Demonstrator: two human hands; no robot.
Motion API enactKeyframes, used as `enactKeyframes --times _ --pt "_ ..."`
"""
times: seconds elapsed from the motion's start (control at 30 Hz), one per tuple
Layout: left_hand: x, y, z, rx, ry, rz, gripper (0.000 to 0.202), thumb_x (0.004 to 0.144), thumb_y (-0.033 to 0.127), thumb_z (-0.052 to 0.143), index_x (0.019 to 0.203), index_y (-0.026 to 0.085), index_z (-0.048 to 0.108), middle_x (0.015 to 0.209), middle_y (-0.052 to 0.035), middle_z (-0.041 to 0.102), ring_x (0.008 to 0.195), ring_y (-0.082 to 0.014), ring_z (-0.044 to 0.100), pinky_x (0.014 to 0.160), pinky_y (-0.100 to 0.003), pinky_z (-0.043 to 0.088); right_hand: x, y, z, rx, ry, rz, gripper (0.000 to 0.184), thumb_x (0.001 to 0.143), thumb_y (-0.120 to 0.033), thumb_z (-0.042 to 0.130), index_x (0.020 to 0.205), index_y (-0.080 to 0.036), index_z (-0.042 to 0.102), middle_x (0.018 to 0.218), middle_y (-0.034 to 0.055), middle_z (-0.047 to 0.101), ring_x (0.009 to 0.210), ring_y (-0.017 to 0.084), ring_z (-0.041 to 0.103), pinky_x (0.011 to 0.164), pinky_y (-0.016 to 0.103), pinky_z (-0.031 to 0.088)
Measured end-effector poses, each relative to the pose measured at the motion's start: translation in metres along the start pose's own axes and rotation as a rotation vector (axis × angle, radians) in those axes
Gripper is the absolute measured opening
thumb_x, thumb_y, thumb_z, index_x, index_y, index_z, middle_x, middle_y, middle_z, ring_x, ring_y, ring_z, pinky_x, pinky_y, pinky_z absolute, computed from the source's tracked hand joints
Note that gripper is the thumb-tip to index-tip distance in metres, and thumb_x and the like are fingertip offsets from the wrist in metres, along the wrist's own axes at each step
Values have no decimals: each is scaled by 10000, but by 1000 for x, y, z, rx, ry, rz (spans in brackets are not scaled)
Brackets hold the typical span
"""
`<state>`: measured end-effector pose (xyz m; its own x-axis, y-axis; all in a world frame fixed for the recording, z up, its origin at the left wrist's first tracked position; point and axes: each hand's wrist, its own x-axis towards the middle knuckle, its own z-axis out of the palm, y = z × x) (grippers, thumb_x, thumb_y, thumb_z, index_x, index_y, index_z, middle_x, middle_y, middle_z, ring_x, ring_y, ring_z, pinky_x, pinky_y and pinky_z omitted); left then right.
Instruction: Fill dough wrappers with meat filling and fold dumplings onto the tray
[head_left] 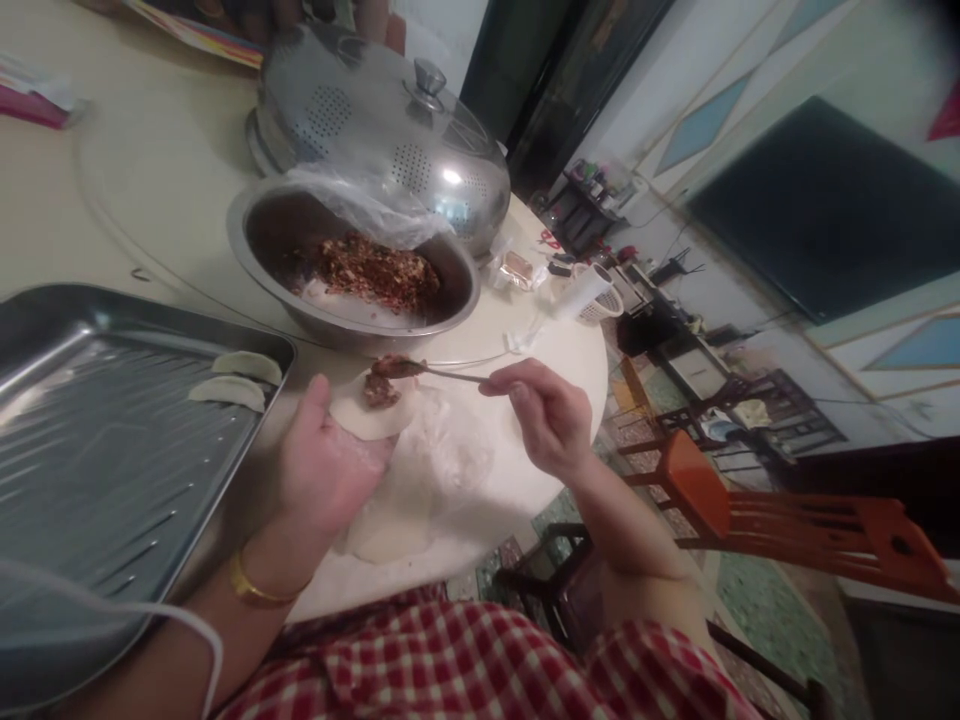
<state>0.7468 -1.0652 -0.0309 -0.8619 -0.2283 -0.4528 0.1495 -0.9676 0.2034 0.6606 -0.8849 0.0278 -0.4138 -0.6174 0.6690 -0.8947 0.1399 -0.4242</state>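
Note:
A round dumpling wrapper (364, 418) lies across the palm and fingers of my left hand (326, 460), thumb up at its side. On the wrapper sits a lump of dark meat filling (381, 392). My right hand (544, 410) pinches the thin handle of a spoon (454, 375); its filling-covered bowl touches the lump. Beyond my hands stands a metal bowl (352, 328) of chopped reddish-brown filling (375, 270), a clear plastic bag draped over its far rim. To the left, two folded dumplings (244, 367) rest in the far right corner of a metal tray (112, 470).
A domed steel lid (360, 110) with a knob stands behind the bowl. Below my hands lie a plastic bag (450, 440) and pale wrappers (394, 520). At the table's right edge are a white roll (589, 290) and a basket (607, 303). An orange chair (690, 485) stands right.

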Motion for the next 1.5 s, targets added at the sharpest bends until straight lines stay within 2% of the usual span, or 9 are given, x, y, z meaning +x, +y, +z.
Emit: enactKeyframes --times 0.23,0.37,0.5,0.67,0.83,0.97,1.17,1.37,1.5 --pt "-1 -2 1 -15 -54 17 490 1050 337 300 1364 100 592 1106 -134 772 1018 -253 733 1068 -482 532 -3 8 1 60 57 81 192 1042 -286 493 1010 -228 673 820 18 766 739 126 735 672 274 600" --pt "-1 -2 1 -46 -83 -12 483 1049 341 308 1368 104 583 1108 -141 773 988 -251 751 911 -403 618 -3 7 0 63 77 66 207 1046 -296 480 1013 -230 673 827 23 766 756 133 742 682 291 617" --pt "1 0 0 1 -15 -28 476 1044 342 316 1315 76 602 1091 -166 770 993 -294 756 784 -397 650 -3 8 -5 95 70 28 201 1043 -265 485 1030 -227 682 841 30 760 772 136 729 686 296 609" --pt "1 -1 2 24 27 -38 469 1041 339 321 1230 37 626 1073 -198 764 1000 -302 751 771 -393 657 -2 12 -12 122 -9 -99 202 1032 -212 483 1078 -229 680 878 52 753 808 155 697 707 316 586" --pt "1 -1 3 15 108 -32 473 1042 345 332 1275 54 624 961 -158 774 884 -257 762 746 -364 662 2 12 -10 128 -104 -178 206 1034 -235 474 1095 -224 670 856 60 751 788 171 695 699 328 594" --pt "3 1 -1 33 83 -7 484 1036 361 362 1302 50 619 1060 -185 765 1000 -288 747 785 -388 663 4 12 -5 91 -150 -216 201 1030 -225 478 1099 -225 666 839 51 757 759 168 692 683 325 595" --pt "2 0 0 -40 47 -18 432 1045 334 340 1161 80 668 888 -137 775 855 -253 767 766 -371 666 4 14 -9 152 -89 -156 210 1030 -233 477 1099 -227 675 880 63 755 812 176 707 713 346 611" --pt "3 1 -2 -49 26 -29 473 1025 365 400 1326 65 609 1031 -171 777 949 -284 761 792 -403 662 3 15 -22 137 -97 -200 207 1016 -228 505 1124 -254 679 886 56 762 798 183 705 697 353 610" --pt "4 1 -4 4 37 -33 506 1046 364 336 1310 44 625 1017 -171 781 943 -262 759 784 -364 655 4 13 -17 117 -188 -241 203 1020 -216 503 1128 -221 674 874 67 763 808 182 699 716 341 611"
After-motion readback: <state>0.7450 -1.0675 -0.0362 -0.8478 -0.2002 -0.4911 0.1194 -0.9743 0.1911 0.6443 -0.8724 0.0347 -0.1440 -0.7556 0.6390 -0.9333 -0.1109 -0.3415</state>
